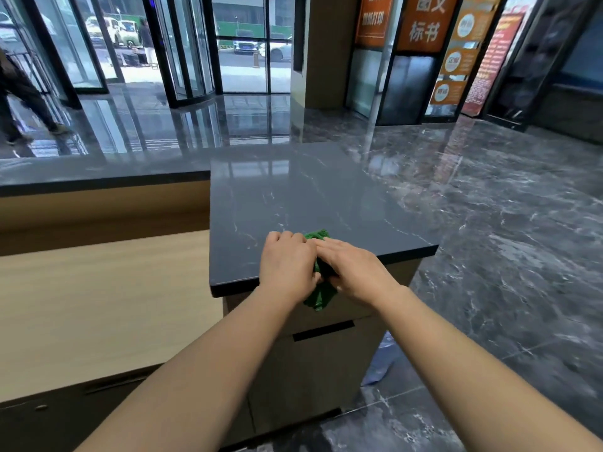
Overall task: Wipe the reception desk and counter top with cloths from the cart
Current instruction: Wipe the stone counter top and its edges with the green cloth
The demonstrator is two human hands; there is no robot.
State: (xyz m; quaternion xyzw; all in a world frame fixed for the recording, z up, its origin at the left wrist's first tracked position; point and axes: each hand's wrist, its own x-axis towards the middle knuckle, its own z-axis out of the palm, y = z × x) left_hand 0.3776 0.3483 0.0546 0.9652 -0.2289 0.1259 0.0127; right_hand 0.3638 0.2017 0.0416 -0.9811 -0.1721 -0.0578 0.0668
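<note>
A green cloth (321,295) lies at the near edge of the dark marble counter top (310,197), one end on the stone and the other hanging over the front. My left hand (287,264) grips the cloth with curled fingers. My right hand (350,267) lies over it from the right, fingers stretched flat and pressing it onto the counter. Most of the cloth is hidden under both hands.
A lower light wooden desk (98,305) adjoins the counter on the left, behind a raised dark ledge (98,177). Below the counter is a cabinet with a slot handle (323,330). Glossy marble floor (505,256) spreads to the right. A person (23,96) walks at far left.
</note>
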